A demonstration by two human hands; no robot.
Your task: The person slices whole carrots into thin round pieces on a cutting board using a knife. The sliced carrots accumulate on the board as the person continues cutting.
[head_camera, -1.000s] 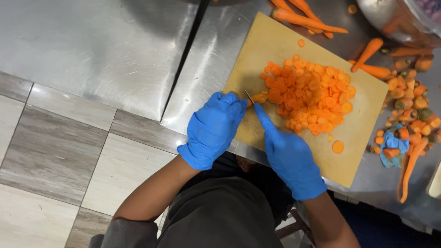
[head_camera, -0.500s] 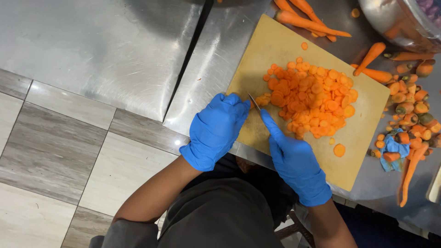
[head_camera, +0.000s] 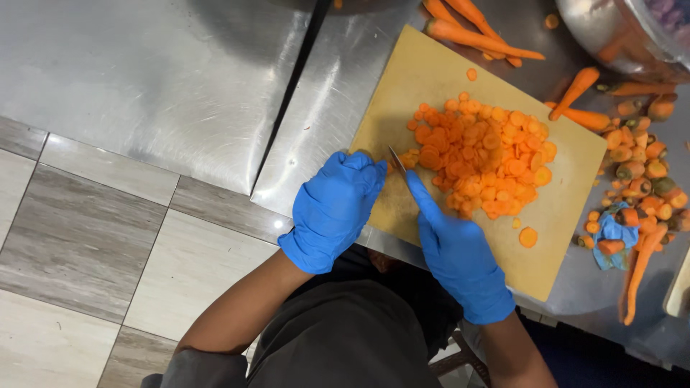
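Slicing carrot at the near-left corner of the cutting board [head_camera: 431, 72]: the knife [head_camera: 396, 162] shows only as a short strip of blade between the two gloved hands, its tip against the edge of the heap of carrot rounds [head_camera: 481, 154]. Right hand [head_camera: 460, 255] is closed around the hidden handle, index finger stretched forward along the blade's spine. Left hand [head_camera: 334, 208] has its fingers [head_camera: 363, 167] curled under and pressed together just left of the blade; whatever piece they steady is covered by the glove, cannot tell. Against the frames of a second ago, hands and knife sit in much the same spot and the heap looks unchanged, so the cutting seems to be going on in small strokes in place. Beyond the fingers, past the heap, whole carrots [head_camera: 474, 36] lie at the board's far edge; off to the right, carrot ends and peelings [head_camera: 640, 172] are scattered over the steel counter [head_camera: 144, 72].
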